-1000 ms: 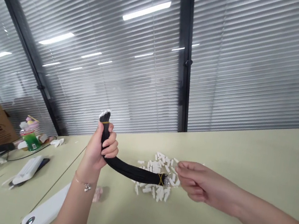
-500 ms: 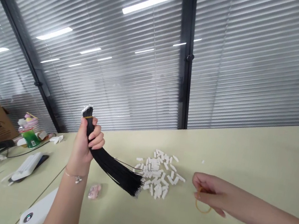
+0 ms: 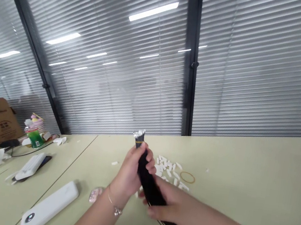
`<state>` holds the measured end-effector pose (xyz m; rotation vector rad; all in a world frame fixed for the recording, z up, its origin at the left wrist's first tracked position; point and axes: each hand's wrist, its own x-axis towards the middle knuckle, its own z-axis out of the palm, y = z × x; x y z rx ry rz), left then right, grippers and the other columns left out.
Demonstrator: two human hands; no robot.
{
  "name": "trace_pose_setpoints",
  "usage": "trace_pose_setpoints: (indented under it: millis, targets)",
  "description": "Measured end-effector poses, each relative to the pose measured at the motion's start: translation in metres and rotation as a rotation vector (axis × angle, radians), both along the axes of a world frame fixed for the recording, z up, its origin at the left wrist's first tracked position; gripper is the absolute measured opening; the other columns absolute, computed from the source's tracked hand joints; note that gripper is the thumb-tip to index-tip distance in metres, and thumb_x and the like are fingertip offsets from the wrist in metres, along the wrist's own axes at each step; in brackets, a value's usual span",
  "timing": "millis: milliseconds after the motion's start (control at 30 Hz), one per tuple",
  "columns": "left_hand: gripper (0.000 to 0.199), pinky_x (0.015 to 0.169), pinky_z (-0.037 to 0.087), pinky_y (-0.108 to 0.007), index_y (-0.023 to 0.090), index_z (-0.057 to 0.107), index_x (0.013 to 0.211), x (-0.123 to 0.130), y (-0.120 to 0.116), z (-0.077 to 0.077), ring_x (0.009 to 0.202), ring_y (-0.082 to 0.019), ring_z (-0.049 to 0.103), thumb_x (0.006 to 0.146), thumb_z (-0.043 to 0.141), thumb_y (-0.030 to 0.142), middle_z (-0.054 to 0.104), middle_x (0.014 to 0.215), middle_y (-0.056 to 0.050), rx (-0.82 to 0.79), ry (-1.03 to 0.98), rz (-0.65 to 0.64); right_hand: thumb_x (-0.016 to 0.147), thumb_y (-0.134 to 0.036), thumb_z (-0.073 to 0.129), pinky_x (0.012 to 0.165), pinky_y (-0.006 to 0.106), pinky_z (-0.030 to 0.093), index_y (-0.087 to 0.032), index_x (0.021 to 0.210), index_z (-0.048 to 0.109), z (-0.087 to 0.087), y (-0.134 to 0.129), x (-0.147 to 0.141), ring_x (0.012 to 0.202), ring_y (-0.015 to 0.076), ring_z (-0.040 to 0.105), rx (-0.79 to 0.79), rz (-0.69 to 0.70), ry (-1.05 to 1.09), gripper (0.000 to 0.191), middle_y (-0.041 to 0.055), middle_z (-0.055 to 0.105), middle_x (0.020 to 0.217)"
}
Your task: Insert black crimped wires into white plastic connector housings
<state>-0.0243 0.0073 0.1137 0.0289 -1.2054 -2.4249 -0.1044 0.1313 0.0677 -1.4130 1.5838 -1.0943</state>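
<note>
The left hand (image 3: pixel 132 166) is closed firmly around the upper part of a long, slim bundle of thin black wires (image 3: pixel 150 188), while the right hand (image 3: pixel 171 205) curls loosely about its lower part, thumb across the front. The bundle is held slanting above the pale yellow-green tabletop (image 3: pixel 252 174), its top toward the window blinds (image 3: pixel 141 99). Shiny silver tips (image 3: pixel 139 134) fan out at the upper end, just above a narrow yellow rubber band (image 3: pixel 139 142); the lower end is unbanded, with a few strands straying apart. That lower end is blurred, so its tips are hard to make out. The right fingers are mostly hidden behind the wires, and the hands partly cover a heap of small white plastic pieces (image 3: pixel 163 164), beside which lies a loose yellow rubber band ring (image 3: pixel 181 175).
</note>
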Motion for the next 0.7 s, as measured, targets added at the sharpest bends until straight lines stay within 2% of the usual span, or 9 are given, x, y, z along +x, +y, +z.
trace_pose_setpoints:
  millis: [67,167,333,467,533,633,700]
  targets:
    - [0.051,0.044,0.037,-0.013,0.016,0.047,0.077,0.003,0.007,0.0,0.048,-0.005,0.044,0.061,0.092,0.034,0.049,0.06,0.006,-0.015,0.005,-0.023,0.075,-0.049,0.063,0.07,0.029,0.049,-0.015,0.101,0.05,-0.005,-0.007,0.013,0.075,0.016,0.058,0.029,-0.015,-0.093,0.044,0.0033,0.059,0.084]
    - [0.049,0.047,0.042,-0.016,0.016,0.048,0.075,0.007,0.007,0.004,0.05,-0.006,0.047,0.065,0.09,0.036,0.05,0.059,0.006,-0.046,0.015,-0.053,0.075,-0.048,0.059,0.051,0.021,0.038,-0.018,0.086,0.042,-0.01,-0.002,0.021,0.05,0.0072,0.041,0.069,-0.011,-0.218,0.037,-0.0062,0.044,0.061]
    - [0.05,0.059,0.053,-0.024,0.015,0.054,0.082,0.007,0.004,0.008,0.06,-0.013,0.06,0.064,0.09,0.045,0.058,0.065,0.002,-0.091,0.004,-0.059,0.073,-0.049,0.059,0.044,0.017,0.029,-0.02,0.086,0.034,-0.003,0.017,0.022,0.041,0.0032,0.03,0.12,0.028,-0.384,0.04,-0.012,0.035,0.052]
    - [0.05,0.058,0.054,-0.023,0.014,0.056,0.078,0.005,0.003,0.007,0.059,-0.014,0.062,0.062,0.091,0.046,0.06,0.065,0.001,-0.107,-0.016,0.009,0.071,-0.052,0.059,0.042,0.016,0.026,-0.021,0.091,0.032,0.002,0.018,0.02,0.038,0.0019,0.023,0.182,0.015,-0.48,0.046,-0.0147,0.031,0.05]
    - [0.046,0.059,0.055,-0.024,0.013,0.058,0.076,0.005,-0.002,0.009,0.059,-0.014,0.064,0.064,0.09,0.043,0.062,0.067,0.0,-0.112,-0.027,0.066,0.068,-0.052,0.063,0.042,0.016,0.027,-0.021,0.094,0.034,0.005,0.015,0.015,0.038,0.0018,0.026,0.185,-0.008,-0.476,0.05,-0.0141,0.035,0.051]
    - [0.036,0.064,0.058,-0.027,0.012,0.06,0.077,0.006,-0.014,0.012,0.063,-0.017,0.068,0.073,0.084,0.038,0.066,0.071,-0.004,-0.113,-0.053,0.156,0.063,-0.05,0.073,0.048,0.019,0.039,-0.018,0.094,0.04,0.011,0.015,0.004,0.045,0.0049,0.045,0.162,-0.014,-0.401,0.056,-0.0082,0.051,0.06]
    - [0.029,0.067,0.06,-0.029,0.011,0.06,0.079,0.006,-0.023,0.013,0.067,-0.019,0.07,0.081,0.078,0.035,0.068,0.074,-0.006,-0.123,-0.07,0.206,0.065,-0.048,0.076,0.056,0.023,0.046,-0.017,0.093,0.044,0.016,0.019,-0.004,0.054,0.0082,0.055,0.151,-0.017,-0.326,0.053,-0.0042,0.057,0.068]
